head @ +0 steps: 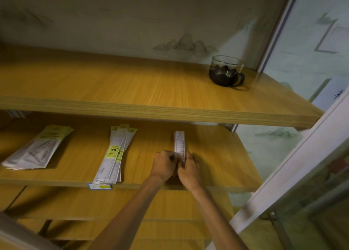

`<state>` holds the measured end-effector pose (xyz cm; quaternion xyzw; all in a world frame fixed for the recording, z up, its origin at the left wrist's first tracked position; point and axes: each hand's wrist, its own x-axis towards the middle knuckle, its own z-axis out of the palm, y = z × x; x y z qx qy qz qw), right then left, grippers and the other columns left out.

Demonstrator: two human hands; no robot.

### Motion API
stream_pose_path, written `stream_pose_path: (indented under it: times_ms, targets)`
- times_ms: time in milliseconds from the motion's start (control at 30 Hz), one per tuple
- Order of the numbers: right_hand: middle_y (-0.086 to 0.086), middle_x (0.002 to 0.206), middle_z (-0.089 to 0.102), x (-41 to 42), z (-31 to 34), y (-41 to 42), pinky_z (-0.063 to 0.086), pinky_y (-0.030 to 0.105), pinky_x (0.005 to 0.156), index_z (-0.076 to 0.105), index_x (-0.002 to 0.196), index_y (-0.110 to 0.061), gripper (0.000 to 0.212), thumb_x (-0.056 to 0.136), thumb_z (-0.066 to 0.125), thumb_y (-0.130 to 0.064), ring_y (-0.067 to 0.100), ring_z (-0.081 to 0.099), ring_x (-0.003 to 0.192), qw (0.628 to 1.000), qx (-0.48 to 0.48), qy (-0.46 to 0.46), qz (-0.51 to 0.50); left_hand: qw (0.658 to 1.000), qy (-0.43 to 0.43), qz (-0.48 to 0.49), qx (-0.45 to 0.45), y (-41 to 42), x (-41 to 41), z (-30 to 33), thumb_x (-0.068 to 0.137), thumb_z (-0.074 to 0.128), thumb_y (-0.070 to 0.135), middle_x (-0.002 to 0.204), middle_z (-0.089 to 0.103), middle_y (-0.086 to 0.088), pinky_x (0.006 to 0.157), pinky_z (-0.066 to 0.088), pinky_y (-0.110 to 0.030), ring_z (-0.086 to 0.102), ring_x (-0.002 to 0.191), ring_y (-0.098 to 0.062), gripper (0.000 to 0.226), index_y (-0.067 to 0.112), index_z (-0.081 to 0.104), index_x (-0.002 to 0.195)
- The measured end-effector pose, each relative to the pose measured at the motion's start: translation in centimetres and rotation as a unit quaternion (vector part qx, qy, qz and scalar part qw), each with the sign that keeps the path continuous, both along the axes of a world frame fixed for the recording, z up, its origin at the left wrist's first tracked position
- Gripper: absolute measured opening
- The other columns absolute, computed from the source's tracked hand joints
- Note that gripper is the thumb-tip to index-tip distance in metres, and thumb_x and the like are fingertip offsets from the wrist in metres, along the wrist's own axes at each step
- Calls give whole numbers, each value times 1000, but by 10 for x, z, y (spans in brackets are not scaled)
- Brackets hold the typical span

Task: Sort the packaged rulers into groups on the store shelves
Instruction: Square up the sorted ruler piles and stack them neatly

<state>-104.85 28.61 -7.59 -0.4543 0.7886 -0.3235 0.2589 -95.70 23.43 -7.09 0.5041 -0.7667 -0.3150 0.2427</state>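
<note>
A short white packaged ruler (pixel 179 142) lies lengthwise on the middle wooden shelf (pixel 217 155), right of centre. My left hand (pixel 164 163) and my right hand (pixel 189 167) grip its near end from either side, fingers curled against the pack. A pile of long rulers with yellow labels (pixel 115 153) lies at the shelf's centre. A pile of wider packs with set squares (pixel 35 148) lies at the left.
A glass cup with dark contents (pixel 225 71) stands on the upper shelf (pixel 132 83) at the right. A blue price tag (pixel 100 186) sits on the middle shelf's front edge. A white frame post (pixel 283 170) runs along the right. Lower shelves show below.
</note>
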Motion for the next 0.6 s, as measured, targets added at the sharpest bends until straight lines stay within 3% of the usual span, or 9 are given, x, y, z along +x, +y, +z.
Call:
stream_pose_path:
  times_ms: [100, 200, 400, 600]
  targets:
    - [10, 137, 42, -2, 6, 4, 41, 46, 104, 31, 141, -18, 51, 93, 45, -22, 29, 37, 128, 1000, 0, 15, 14, 1000, -7, -19, 11, 2, 8, 9, 95, 55, 21, 102, 72, -8, 80, 55, -32, 67, 87, -19, 19, 11, 66, 107]
    - [11, 136, 45, -3, 19, 3, 31, 39, 109, 37, 137, -12, 49, 92, 48, -28, 29, 36, 129, 993, -3, 116, 22, 998, -64, -15, -3, -1, 29, 23, 92, 58, 34, 120, 64, -9, 86, 52, -33, 62, 107, -24, 47, 11, 51, 133]
    - [5, 149, 33, 21, 50, -6, 23, 41, 116, 31, 144, -17, 53, 95, 43, -37, 26, 24, 139, 966, 2, 229, 118, 977, -188, -3, -101, -14, 94, 56, 88, 56, 49, 136, 52, -9, 98, 45, -40, 47, 125, -29, 60, 18, 46, 138]
    - [4, 151, 31, 73, 62, -20, 20, 44, 116, 30, 145, -18, 58, 94, 44, -42, 27, 21, 141, 950, 67, 249, 176, 952, -295, 4, -82, -27, 181, 75, 85, 58, 54, 150, 36, -7, 113, 29, -49, 29, 139, -32, 72, 27, 32, 146]
